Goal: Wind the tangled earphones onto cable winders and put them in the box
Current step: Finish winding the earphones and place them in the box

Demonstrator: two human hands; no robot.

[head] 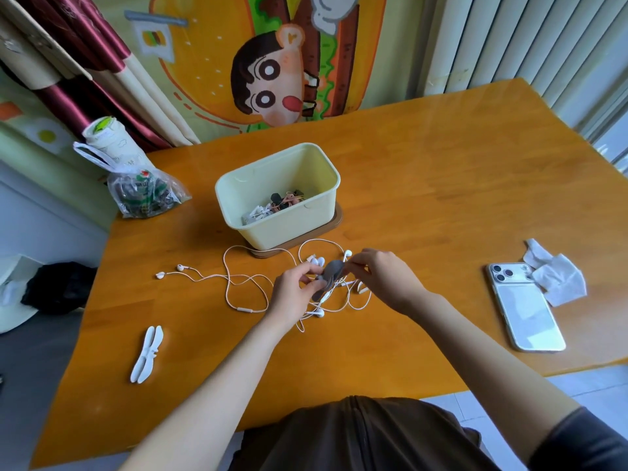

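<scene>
Currently both hands are on the grey cable winder (pixel 328 275), held over the cable tangle just in front of the box (pixel 238 185). Left hand (pixel 292 294) pinches the winder's lower end, fingers curled round it. Right hand (pixel 384 280) pinches the upper end between thumb and fingertips. The white earphones (pixel 238 283) lie loose on the table (pixel 424 198), still tangled: the densest knot is under and between the hands, and one long loop runs out left to a pair of buds (pixel 170 270) lying clear of the rest. Can't tell how many sets are in the knot, or whether any cable is on the grey winder yet. The box is pale yellow, open-topped, and sits on a brown base (pixel 336 219); inside are a few small bundles in black, pink and white. A white winder (pixel 146 355) lies flat near the left front edge, well apart from the tangle, untouched. Far right: phone (pixel 525 307) face down, crumpled tissue (pixel 557 277) touching its top corner. Back left: plastic bag (pixel 142 192) at the table edge.
</scene>
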